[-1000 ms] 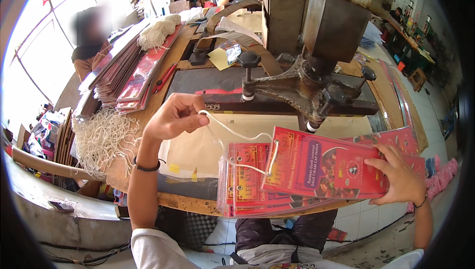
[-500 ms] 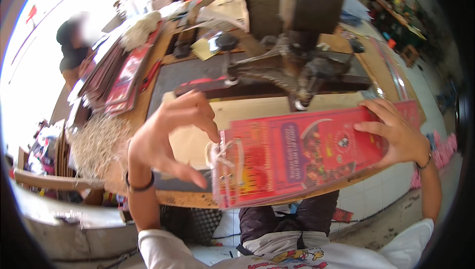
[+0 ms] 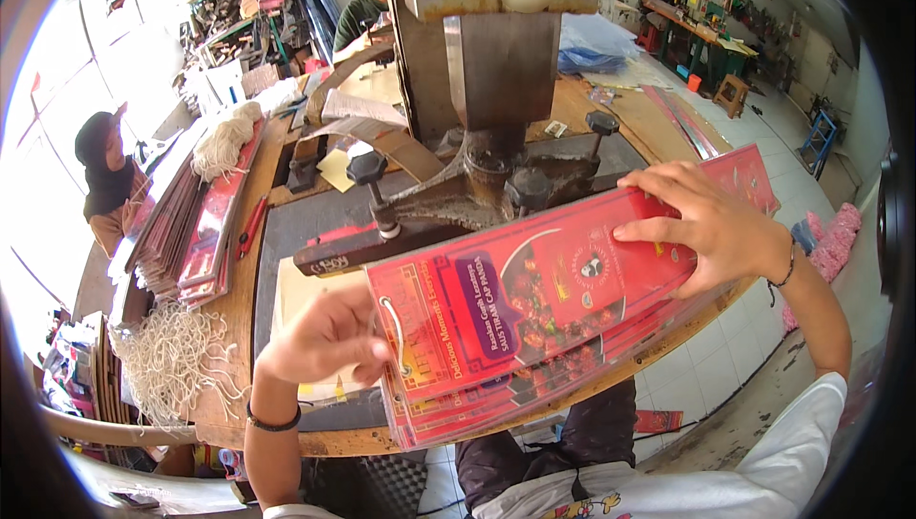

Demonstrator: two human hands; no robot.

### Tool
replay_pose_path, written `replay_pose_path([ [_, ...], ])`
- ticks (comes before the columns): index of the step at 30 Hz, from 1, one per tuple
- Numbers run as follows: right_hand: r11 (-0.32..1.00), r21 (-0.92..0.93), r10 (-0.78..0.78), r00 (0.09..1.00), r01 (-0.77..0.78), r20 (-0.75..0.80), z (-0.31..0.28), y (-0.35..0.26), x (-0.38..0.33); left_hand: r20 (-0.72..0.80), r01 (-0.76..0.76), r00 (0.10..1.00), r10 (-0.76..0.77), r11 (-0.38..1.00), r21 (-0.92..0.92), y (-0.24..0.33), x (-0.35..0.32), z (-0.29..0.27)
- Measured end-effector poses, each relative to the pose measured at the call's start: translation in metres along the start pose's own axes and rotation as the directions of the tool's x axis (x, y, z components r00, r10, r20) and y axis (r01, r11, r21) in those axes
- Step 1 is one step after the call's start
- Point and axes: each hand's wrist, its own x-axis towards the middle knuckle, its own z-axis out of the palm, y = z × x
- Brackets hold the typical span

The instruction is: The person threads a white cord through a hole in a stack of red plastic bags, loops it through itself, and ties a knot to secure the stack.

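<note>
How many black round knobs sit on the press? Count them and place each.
3. One knob stands left of the press column, one sits at the middle front, and one is on the right behind the red packets. More may be hidden behind the column.

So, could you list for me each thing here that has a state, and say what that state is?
Left hand: closed on the stack's left edge, at the white string loop.
Right hand: fingers spread flat on the stack's right end.
Stack of red printed packages: lifted off the workbench, tilted, right end higher.
Press machine: nothing under its head.
Loose white strings: in a heap at the bench's left edge.
</note>
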Motion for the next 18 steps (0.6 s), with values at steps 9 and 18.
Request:
replay_pose_path([
  [9, 1.000, -0.014, 0.025, 0.997, -0.026, -0.075, 0.004, 0.009, -0.005, 0.110, -0.062, 0.994, 0.019, 0.910, 0.411, 0.008, 0.001, 0.003],
  [18, 0.999, -0.010, 0.030, 0.999, -0.030, -0.030, 0.002, -0.003, -0.004, 0.100, -0.152, 0.988, 0.114, 0.730, 0.667, 0.007, -0.013, -0.012],
])
